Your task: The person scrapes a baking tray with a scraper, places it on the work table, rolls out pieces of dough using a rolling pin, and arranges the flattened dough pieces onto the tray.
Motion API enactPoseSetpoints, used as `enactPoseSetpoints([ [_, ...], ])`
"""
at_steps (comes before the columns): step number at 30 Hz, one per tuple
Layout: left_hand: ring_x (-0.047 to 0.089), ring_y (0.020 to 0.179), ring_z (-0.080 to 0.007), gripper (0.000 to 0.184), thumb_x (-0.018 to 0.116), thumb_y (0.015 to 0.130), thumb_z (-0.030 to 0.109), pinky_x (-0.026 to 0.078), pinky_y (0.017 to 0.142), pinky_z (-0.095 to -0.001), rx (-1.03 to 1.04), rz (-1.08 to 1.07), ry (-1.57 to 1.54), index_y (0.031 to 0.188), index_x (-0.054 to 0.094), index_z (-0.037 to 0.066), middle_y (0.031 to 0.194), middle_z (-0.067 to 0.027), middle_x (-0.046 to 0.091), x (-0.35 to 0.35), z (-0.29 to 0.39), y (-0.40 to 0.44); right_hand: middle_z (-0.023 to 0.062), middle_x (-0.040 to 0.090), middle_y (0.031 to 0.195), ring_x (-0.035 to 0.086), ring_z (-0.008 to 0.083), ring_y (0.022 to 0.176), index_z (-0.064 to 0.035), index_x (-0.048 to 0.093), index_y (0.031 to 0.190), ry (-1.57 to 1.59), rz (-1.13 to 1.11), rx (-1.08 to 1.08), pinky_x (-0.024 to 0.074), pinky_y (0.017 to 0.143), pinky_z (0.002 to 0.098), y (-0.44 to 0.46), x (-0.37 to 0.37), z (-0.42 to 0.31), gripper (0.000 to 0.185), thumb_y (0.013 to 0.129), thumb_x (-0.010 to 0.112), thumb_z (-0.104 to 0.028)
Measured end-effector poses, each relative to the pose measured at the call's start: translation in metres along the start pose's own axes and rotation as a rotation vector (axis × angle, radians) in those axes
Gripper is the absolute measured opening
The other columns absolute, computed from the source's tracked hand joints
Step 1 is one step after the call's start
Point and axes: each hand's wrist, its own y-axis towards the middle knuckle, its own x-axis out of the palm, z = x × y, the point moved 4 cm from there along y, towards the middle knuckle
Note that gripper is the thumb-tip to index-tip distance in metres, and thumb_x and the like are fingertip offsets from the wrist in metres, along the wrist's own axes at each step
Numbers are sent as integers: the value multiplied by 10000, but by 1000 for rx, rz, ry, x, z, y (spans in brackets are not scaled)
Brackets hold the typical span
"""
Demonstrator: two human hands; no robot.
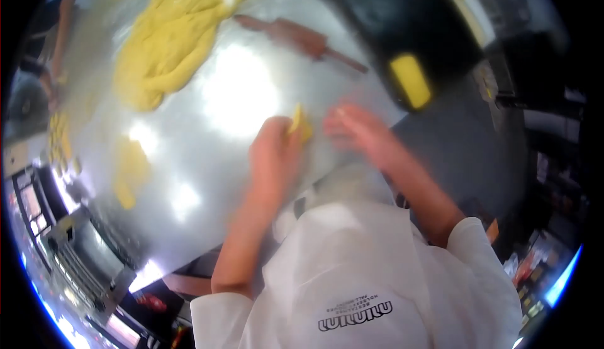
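My left hand (274, 144) is closed around a small piece of yellow dough (303, 127), which sticks out past the fingers. A short gap to its right separates my right hand (357, 129), smeared by motion, so whether its fingers hold anything cannot be made out. Both hands are over the near edge of the metal table (207, 204). Beyond them lies a brown rolling pin (299, 38), set at a slant. A large mass of yellow dough (170, 40) rests at the far left.
On the right, a black tray (409, 22) carries a shaped yellow dough piece (411, 81) at its near end. A flat dough scrap (131, 169) and several small pieces (60, 138) lie at left. At the left edge, another person's arm (63, 34) shows.
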Motion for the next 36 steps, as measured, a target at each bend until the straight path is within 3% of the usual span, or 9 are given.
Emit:
enactPoseSetpoints([
  [3, 672, 816, -307, 171, 724, 843, 37, 543, 688, -384, 249, -17, 52, 998, 651, 32, 896, -143, 674, 17, 57, -2, 94, 651, 1180, 630, 196, 1079, -35, 562, 1303, 406, -98, 244, 521, 903, 362, -15, 1, 1, 451, 1049, 554, -408],
  [6, 656, 822, -321, 215, 741, 796, 23, 541, 676, -405, 474, -65, 97, 992, 656, 53, 899, -120, 655, 52, 93, -4, 96, 648, 1180, 632, 196, 1081, -32, 566, 1297, 587, -170, 84, 521, 907, 369, -27, -13, -13, 375, 1051, 558, -315],
  [9, 667, 880, -324, 315, 771, 761, 45, 555, 734, -386, 590, -83, 91, 1061, 676, 49, 957, -119, 681, 74, 126, 0, 92, 645, 1175, 634, 201, 1067, -25, 567, 1296, 354, -82, -233, 522, 900, 374, -39, -48, -36, 326, 1037, 561, -223],
  [12, 687, 960, -298, 400, 781, 805, 83, 558, 832, -373, 613, -57, -63, 1188, 679, 32, 1071, -153, 711, 75, 152, 19, 131, 633, 1260, 634, 246, 1152, -4, 521, 1367, 437, 0, -253, 528, 976, 409, -41, -90, -54, 374, 1022, 543, -147],
  [17, 648, 1083, -180, 523, 648, 1006, 266, 531, 917, -337, -58, -309, -654, 1403, 513, -47, 1226, -113, 681, 147, 141, 101, 158, 612, 1325, 624, 285, 1220, 24, 478, 1409, 463, 5, -303, 505, 1048, 446, -53, -143, -106, 421, 1030, 529, -150],
  [22, 675, 1096, -232, 401, 646, 1009, 320, 560, 954, -381, -837, -996, -1263, 1286, 594, 35, 1231, -134, 677, 240, 155, 150, 152, 628, 1295, 636, 259, 1201, 34, 510, 1371, 418, 57, -349, 512, 1031, 419, -42, -197, -133, 404, 1022, 564, -162],
  [27, 702, 973, -205, 319, 728, 942, 168, 570, 870, -322, -534, -787, -909, 1204, 646, 4, 1110, -112, 718, 280, 158, 187, 128, 713, 1060, 718, 220, 907, 26, 631, 1191, -189, 418, -334, 587, 780, 350, -19, -259, -132, 284, 985, 619, -168],
  [30, 701, 882, -195, 285, 716, 925, 156, 548, 816, -310, -242, -679, -574, 1145, 676, -20, 1000, -113, 734, 296, 166, 207, 121, 715, 867, 702, 212, 691, 19, 675, 1016, -361, 433, -195, 560, 624, 337, -9, -277, -134, 227, 929, 671, -191],
  [36, 710, 859, -210, 267, 689, 918, 162, 541, 801, -311, -71, -675, -334, 1111, 684, -22, 998, -140, 735, 323, 171, 219, 164, 657, 767, 684, 239, 609, 21, 670, 872, -827, 490, -156, 525, 578, 346, 14, -314, -142, 250, 832, 728, -219],
])
